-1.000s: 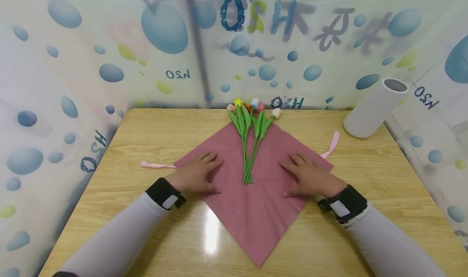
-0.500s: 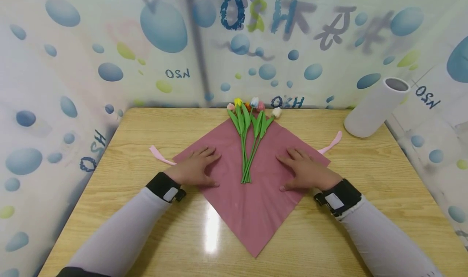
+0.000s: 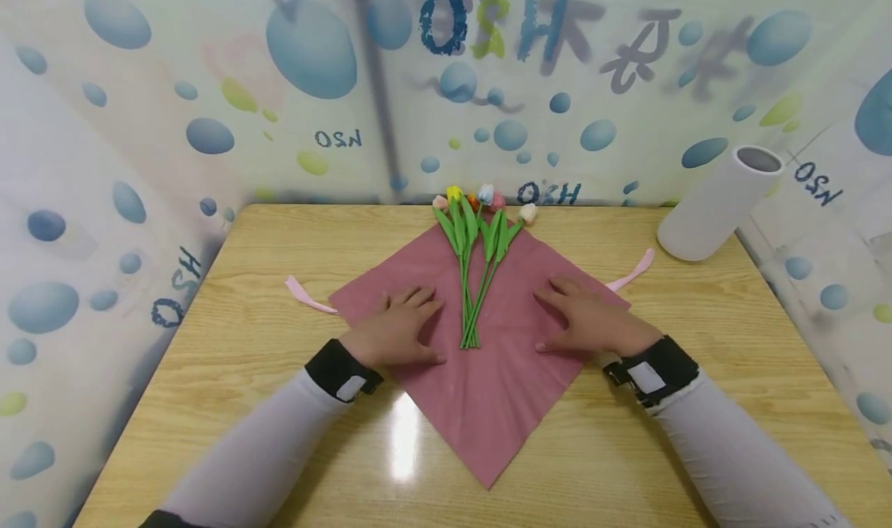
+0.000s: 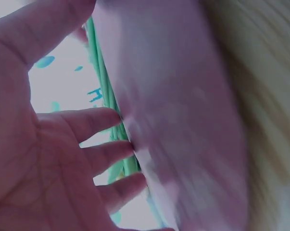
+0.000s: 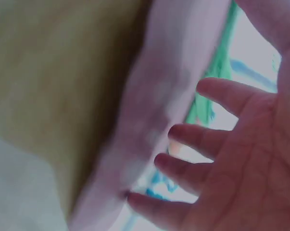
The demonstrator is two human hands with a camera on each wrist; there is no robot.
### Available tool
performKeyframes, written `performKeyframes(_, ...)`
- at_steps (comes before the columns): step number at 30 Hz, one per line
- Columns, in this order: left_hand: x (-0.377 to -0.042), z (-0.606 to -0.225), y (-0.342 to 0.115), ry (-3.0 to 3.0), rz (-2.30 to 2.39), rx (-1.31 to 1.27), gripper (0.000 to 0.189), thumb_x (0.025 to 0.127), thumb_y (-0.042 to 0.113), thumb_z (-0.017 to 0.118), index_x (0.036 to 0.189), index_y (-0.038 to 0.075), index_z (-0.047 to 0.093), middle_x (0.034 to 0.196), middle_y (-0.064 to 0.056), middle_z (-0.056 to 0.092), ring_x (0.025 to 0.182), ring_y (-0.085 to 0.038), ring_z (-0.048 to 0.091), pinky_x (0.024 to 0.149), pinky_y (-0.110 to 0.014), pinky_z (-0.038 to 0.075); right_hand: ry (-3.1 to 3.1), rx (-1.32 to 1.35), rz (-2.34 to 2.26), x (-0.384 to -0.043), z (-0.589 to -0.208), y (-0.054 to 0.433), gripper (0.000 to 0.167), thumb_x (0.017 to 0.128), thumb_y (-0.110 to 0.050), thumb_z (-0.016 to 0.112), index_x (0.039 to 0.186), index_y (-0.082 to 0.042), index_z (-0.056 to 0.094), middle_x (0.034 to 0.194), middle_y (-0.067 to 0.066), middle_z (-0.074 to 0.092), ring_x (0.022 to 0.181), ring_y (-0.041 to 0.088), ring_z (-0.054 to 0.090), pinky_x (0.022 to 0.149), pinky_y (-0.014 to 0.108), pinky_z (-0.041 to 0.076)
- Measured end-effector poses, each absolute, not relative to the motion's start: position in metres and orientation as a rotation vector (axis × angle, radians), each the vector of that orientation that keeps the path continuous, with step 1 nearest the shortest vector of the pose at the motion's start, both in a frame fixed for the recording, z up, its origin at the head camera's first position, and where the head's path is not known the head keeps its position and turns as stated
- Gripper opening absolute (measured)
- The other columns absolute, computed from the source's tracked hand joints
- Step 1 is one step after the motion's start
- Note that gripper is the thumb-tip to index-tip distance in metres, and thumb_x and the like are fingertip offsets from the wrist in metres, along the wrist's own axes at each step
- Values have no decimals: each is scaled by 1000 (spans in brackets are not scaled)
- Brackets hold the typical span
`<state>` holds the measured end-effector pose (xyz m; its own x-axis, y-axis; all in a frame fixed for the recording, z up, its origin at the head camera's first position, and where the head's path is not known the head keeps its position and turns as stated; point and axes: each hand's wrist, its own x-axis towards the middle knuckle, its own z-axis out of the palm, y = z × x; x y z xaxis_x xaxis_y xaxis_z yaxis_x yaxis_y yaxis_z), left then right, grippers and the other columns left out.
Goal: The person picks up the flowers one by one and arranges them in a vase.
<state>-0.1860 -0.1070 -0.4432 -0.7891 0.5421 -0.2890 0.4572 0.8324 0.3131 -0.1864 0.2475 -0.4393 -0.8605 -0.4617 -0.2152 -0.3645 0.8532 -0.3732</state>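
A square mauve wrapping sheet (image 3: 488,420) lies cornerwise on the table, one corner pointing at me. On its upper half rests a bunch of artificial tulips (image 3: 471,296), stems crossing near the sheet's middle, with yellow, white, pink, orange and pale blue heads at the far corner. My left hand (image 3: 397,330) touches the sheet left of the stems, fingers spread. To the right of them my right hand (image 3: 592,319) rests its spread fingertips on the sheet. Both wrist views show the palms, with fingertips (image 4: 128,149) against the sheet. A pink ribbon (image 3: 307,296) sticks out from under both side corners.
A tall white vase (image 3: 718,203) stands at the back right of the wooden table (image 3: 230,342). Behind the table hangs a curtain (image 3: 432,133) printed with blue and green drops, close to the back edge.
The sheet first slid slightly away from me and left, and the left ribbon end shifted. Since then my left hand has moved right towards the stems, and my right hand slightly right.
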Motion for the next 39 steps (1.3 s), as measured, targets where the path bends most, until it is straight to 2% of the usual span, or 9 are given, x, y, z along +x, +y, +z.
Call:
performKeyframes(8, -178, -445, -93, 2667, 367, 651, 97, 86, 62, 75, 162, 17, 35, 172, -10, 25, 161, -34, 16, 122, -75, 13, 2903, -271, -818, -206, -402, 304, 83, 100, -45, 68, 161, -4, 32, 164, 29, 33, 152, 51, 28, 119, 70, 28)
performKeyframes(11, -178, -447, -93, 2674, 364, 644, 97, 86, 61, 76, 162, 16, 36, 172, -10, 25, 161, -35, 16, 121, -76, 13, 3085, -106, -982, -205, -398, 325, 73, 103, -40, 65, 157, 0, 38, 158, 30, 40, 146, 51, 37, 115, 70, 35)
performKeyframes(13, -178, -448, -93, 2682, 356, 648, 97, 85, 61, 77, 162, 16, 37, 172, -11, 27, 161, -35, 17, 121, -76, 15, 3218, 43, -1123, -206, -399, 337, 66, 103, -35, 64, 153, 2, 43, 153, 30, 46, 141, 48, 44, 113, 64, 41)
performKeyframes(17, -180, -450, -94, 2686, 334, 645, 98, 84, 62, 77, 161, 16, 38, 171, -10, 28, 160, -34, 18, 121, -76, 15, 3368, 439, -1380, -213, -403, 356, 60, 100, -33, 66, 150, -4, 48, 146, 19, 49, 133, 29, 50, 113, 36, 46)
performKeyframes(19, -180, -449, -94, 2687, 329, 645, 98, 84, 63, 78, 161, 16, 39, 171, -10, 28, 160, -34, 18, 120, -76, 16, 3370, 625, -1450, -219, -404, 365, 63, 98, -37, 67, 151, -11, 46, 147, 11, 45, 132, 19, 45, 111, 27, 43)
performKeyframes(22, -180, -448, -95, 2689, 325, 648, 98, 83, 64, 78, 161, 16, 40, 171, -10, 29, 160, -34, 19, 121, -76, 16, 3299, 812, -1552, -228, -405, 377, 71, 95, -42, 69, 155, -23, 37, 154, 0, 34, 142, 10, 34, 120, 25, 32)
performKeyframes(28, -179, -446, -97, 2698, 313, 668, 98, 83, 65, 77, 160, 17, 41, 170, -10, 30, 159, -34, 21, 120, -76, 17, 3063, 908, -1741, -242, -407, 393, 98, 93, -44, 71, 165, -34, 5, 169, -6, 12, 160, 9, 11, 129, 30, 12)
performKeyframes(31, -179, -446, -98, 2698, 311, 671, 98, 83, 65, 77, 160, 17, 41, 170, -10, 31, 159, -34, 22, 120, -76, 18, 2996, 903, -1807, -246, -412, 398, 104, 93, -43, 72, 166, -33, -1, 171, -7, 9, 160, 8, 11, 130, 29, 11)
performKeyframes(39, -180, -443, -96, 2694, 293, 674, 97, 83, 66, 77, 160, 18, 41, 171, -9, 30, 160, -33, 21, 121, -75, 18, 2789, 917, -2036, -253, -424, 413, 102, 92, -37, 77, 164, -40, 5, 171, -9, 21, 157, 10, 25, 130, 37, 18)
